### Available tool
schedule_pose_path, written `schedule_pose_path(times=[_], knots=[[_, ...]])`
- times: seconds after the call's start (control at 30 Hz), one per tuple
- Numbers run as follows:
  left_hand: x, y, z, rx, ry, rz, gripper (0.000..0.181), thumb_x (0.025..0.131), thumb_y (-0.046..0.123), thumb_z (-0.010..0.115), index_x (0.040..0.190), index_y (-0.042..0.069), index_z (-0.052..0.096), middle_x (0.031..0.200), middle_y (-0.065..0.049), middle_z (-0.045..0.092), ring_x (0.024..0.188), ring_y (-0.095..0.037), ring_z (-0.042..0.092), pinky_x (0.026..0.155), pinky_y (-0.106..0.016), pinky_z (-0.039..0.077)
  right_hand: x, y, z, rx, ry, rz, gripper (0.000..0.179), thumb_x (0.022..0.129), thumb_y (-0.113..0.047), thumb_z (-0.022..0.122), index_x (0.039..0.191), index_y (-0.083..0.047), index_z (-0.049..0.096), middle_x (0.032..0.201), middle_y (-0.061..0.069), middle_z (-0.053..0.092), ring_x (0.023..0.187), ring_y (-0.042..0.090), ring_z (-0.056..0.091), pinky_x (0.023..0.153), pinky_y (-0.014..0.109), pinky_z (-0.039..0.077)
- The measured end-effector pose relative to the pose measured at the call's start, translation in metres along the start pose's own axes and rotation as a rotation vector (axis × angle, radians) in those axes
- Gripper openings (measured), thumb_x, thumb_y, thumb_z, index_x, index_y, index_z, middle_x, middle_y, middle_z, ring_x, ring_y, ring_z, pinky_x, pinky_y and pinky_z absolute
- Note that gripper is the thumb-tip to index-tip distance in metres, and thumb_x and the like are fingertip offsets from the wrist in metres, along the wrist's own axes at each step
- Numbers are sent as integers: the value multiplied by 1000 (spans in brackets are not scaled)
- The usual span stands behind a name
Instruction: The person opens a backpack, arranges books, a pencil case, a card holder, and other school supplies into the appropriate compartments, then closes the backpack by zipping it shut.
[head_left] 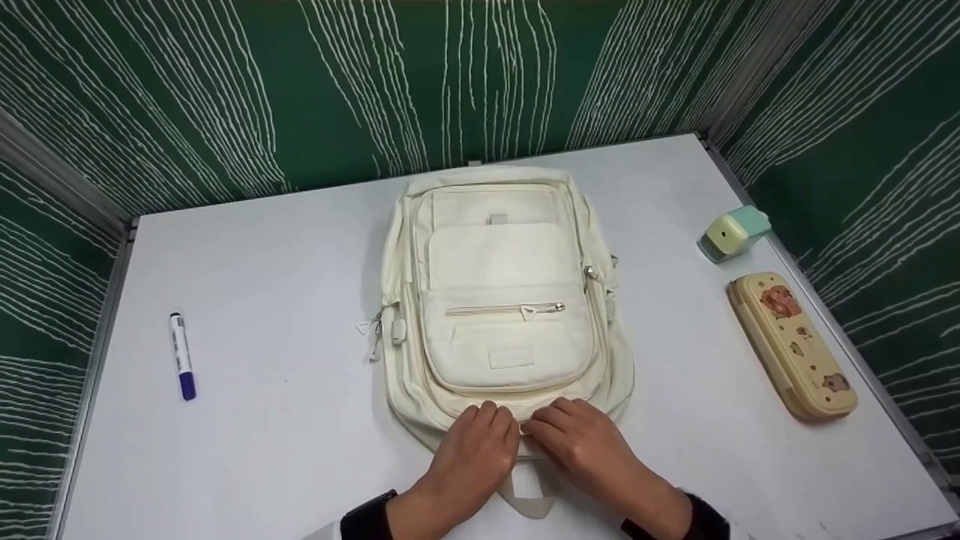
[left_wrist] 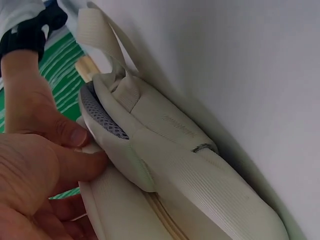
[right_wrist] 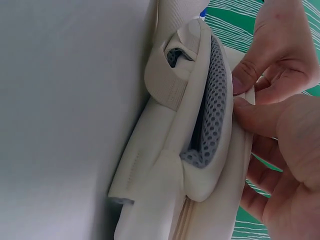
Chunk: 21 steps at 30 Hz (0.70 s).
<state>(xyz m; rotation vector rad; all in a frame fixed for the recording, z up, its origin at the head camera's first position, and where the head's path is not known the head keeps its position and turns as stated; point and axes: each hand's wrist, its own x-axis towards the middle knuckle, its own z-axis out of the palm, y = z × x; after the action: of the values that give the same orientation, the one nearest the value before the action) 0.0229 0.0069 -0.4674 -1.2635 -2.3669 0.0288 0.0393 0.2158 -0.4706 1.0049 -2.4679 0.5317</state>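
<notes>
A cream backpack (head_left: pixel 504 259) lies front side up on the table, its carry-handle loop (head_left: pixel 529 504) pointing at me. My left hand (head_left: pixel 478 450) and right hand (head_left: pixel 589 448) meet side by side at its near edge. With thumb and curled fingers, each hand pinches the fabric rim there, as both wrist views show. Just below the thumbs, grey mesh lining (right_wrist: pixel 214 115) shows at a gap in the padded end. A zipper track (left_wrist: pixel 165 217) runs along the side under it. What the fingertips hold on the upper side is partly hidden.
On the white table (head_left: pixel 247 450), a marker (head_left: pixel 181 356) with a blue cap lies at the left. To the right are a green-and-yellow box-shaped object (head_left: pixel 733 234) and a yellow pencil case (head_left: pixel 793 346) with cartoon prints. Green walls (head_left: pixel 337 90) with white lines surround the table.
</notes>
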Motion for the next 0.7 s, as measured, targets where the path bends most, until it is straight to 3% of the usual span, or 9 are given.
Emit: schedule_pose_path(times=[0.2, 0.33, 0.43, 0.7], knots=[[-5, -3, -2, -1, 30, 27, 11, 83, 12, 77, 93, 8, 78, 83, -1, 60, 79, -15, 54, 67, -25, 43, -1, 8, -6, 68, 20, -28, 21, 79, -7, 87, 97, -12, 76, 94, -4, 71, 83, 14, 64, 72, 30, 51], [-12, -6, -4, -36, 55, 14, 13, 78, 7, 80, 90, 6, 78, 83, -2, 62, 78, -14, 55, 66, -23, 44, -3, 23, -15, 94, 25, -1, 9, 89, -11, 80, 98, -10, 76, 97, -3, 71, 86, 15, 65, 75, 31, 51], [-18, -9, -7, -51, 64, 14, 13, 76, 5, 82, 89, 5, 78, 83, -3, 63, 78, -14, 56, 66, -22, 46, -6, 41, -24, 68, 24, 53, 7, 93, -13, 77, 99, -10, 76, 99, -2, 71, 90, 16, 66, 78, 32, 52], [-32, -18, -12, -151, 33, 3, 14, 77, 1, 87, 86, 2, 77, 79, -3, 65, 75, -11, 60, 62, -20, 53, -13, 95, -34, -65, 61, 112, 28, 83, 3, 81, 110, 1, 75, 113, 14, 73, 101, 30, 70, 79, 44, 58]])
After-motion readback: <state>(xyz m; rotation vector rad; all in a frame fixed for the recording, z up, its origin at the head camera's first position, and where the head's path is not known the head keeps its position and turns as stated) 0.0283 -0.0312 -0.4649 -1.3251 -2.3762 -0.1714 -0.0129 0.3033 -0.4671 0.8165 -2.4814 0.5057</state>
